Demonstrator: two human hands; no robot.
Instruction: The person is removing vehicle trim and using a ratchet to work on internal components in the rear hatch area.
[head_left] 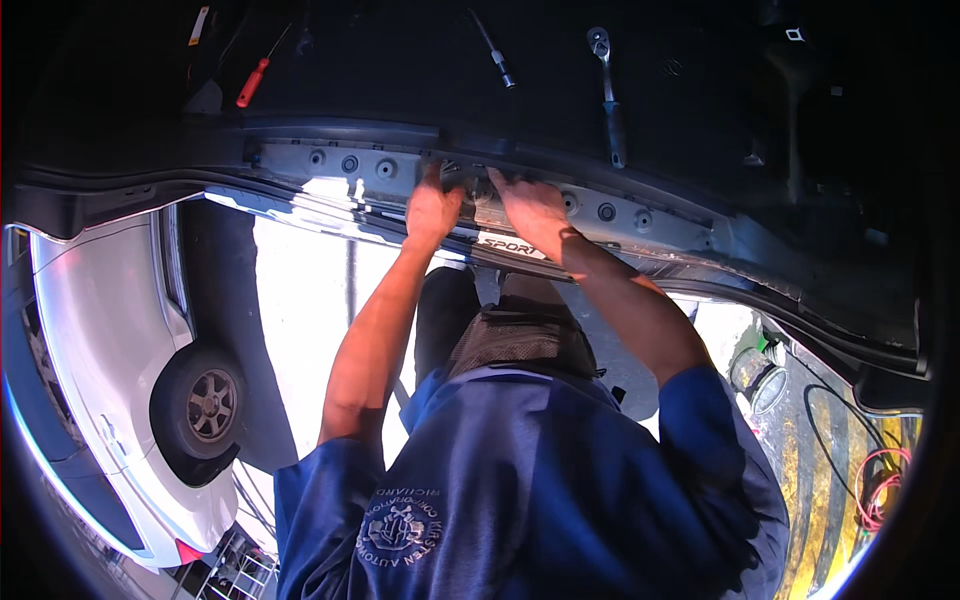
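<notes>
A long, pale grey metal sill panel point(480, 192) with round fittings along it lies across the rear opening of a vehicle, exposed between a black edge strip point(560, 163) on its far side and the dark seal line on its near side. It looks stiff, hard and firmly fixed, likely with smooth faces that give bare fingers little purchase; its rims could well be sharp. The black strip seems lighter and more flexible, perhaps brittle at its clips. Its near edge looks like the best hold, taken with fingertips on both sides of the middle.

The person's left hand point(433, 208) is at the panel's middle, fingers reaching forward to the strip's shaded edge, thumb set apart from them. The right hand point(535, 210) is just beside it, index finger stretched to that same edge, the others bent. A short stretch of panel shows between the hands. Whether either set of fingertips pinches anything cannot be told, since shade covers the tips.

Beyond, on the dark carpeted floor point(400, 75), lie a red-handled screwdriver point(253, 84), a slim metal driver point(492, 50) and a steel ratchet wrench point(608, 95). A white car point(100, 330) stands outside to the left.
</notes>
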